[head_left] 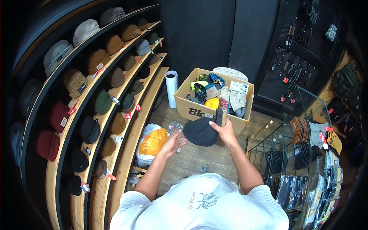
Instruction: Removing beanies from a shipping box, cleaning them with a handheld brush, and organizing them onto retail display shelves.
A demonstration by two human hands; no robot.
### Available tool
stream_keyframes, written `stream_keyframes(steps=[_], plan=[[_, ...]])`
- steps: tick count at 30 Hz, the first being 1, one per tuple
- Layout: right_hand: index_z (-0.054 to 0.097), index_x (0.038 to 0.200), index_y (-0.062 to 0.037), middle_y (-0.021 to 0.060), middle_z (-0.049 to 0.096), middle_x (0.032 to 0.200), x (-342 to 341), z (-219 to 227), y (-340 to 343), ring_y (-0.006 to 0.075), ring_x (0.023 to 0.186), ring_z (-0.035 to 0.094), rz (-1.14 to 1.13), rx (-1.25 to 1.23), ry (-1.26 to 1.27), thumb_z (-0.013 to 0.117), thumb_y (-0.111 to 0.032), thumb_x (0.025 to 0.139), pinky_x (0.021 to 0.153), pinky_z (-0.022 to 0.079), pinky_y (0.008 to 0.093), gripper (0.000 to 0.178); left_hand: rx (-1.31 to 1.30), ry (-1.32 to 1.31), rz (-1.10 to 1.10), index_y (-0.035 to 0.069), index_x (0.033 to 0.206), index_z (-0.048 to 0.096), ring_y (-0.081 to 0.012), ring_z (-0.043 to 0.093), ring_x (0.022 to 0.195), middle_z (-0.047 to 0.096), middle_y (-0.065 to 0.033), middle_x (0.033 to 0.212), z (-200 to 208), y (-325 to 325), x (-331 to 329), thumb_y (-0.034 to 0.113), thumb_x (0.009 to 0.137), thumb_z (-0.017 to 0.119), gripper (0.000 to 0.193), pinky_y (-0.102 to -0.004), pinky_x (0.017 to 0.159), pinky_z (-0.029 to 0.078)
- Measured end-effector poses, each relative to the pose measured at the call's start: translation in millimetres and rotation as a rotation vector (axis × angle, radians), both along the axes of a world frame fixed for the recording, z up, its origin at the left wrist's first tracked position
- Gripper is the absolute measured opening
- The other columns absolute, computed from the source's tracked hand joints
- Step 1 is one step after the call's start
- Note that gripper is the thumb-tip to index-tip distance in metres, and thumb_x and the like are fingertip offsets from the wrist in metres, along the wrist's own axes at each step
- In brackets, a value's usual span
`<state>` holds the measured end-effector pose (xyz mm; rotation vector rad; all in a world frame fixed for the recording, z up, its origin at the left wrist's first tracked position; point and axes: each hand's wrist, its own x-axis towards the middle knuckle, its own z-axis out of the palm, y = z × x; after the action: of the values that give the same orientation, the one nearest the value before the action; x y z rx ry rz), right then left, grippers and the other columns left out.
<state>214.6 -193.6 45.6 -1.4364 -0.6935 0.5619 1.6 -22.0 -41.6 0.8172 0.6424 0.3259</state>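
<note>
Right hand (pixel 225 132) grips the black cap (pixel 200 133) and a wood-backed brush (pixel 223 117) together; left hand (pixel 174 143) spreads loose by the cap's edge, cardboard box (pixel 182 104) beyond!

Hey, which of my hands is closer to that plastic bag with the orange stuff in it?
Left. Your left hand appears just right of the plastic bag; your right hand, gripping the black hat, is farther to the right.
</note>
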Motion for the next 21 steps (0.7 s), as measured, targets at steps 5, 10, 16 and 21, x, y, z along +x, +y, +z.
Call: stream_keyframes(steps=[5,10,16,21], plan=[[0.062,0.112,0.0010,0.0189,0.071,0.091,-16.6,-2.7,20.0,0.0263,0.084,0.071,-0.229,0.011,-0.425,0.082,-0.027,0.077,0.078,0.054,0.0384,0.049,0.323,-0.001,0.041,0.007,0.147,0.034,-0.0257,0.054,0.122,0.053,-0.0149,0.135,12.6,-36.5,10.3,0.046,0.099,0.056,0.065,-0.0399,0.100,0.045],[0.063,0.111,-0.0033,0.0144,0.069,0.090,-81.7,9.1,11.8,0.0168,0.083,0.067,0.027,-0.044,-0.369,0.084,-0.031,0.075,0.075,0.053,0.0356,0.050,-0.056,-0.366,-0.021,0.007,0.140,0.042,-0.0182,0.055,0.117,0.056,-0.0069,0.129,54.9,-60.4,34.7,0.045,0.104,0.046,0.053,-0.0352,0.097,0.047],[0.061,0.109,0.0002,0.0067,0.071,0.097,-56.2,25.8,-13.2,0.0123,0.078,0.068,0.146,0.061,0.094,0.078,-0.013,0.085,0.072,0.057,0.0289,0.031,0.032,-0.288,0.003,0.000,0.136,0.050,-0.0190,0.061,0.117,0.061,-0.0119,0.130,76.1,-39.9,37.0,0.028,0.100,0.058,0.047,-0.0329,0.102,0.048],[0.064,0.102,-0.0003,0.0026,0.068,0.088,-1.8,38.4,-35.9,0.0111,0.080,0.062,-0.068,-0.025,-0.188,0.081,-0.021,0.082,0.076,0.052,0.0274,0.034,-0.017,-0.263,-0.221,-0.004,0.141,0.045,-0.0248,0.059,0.124,0.057,-0.0156,0.138,92.4,-11.2,27.6,0.031,0.099,0.055,0.056,-0.0402,0.107,0.046]])
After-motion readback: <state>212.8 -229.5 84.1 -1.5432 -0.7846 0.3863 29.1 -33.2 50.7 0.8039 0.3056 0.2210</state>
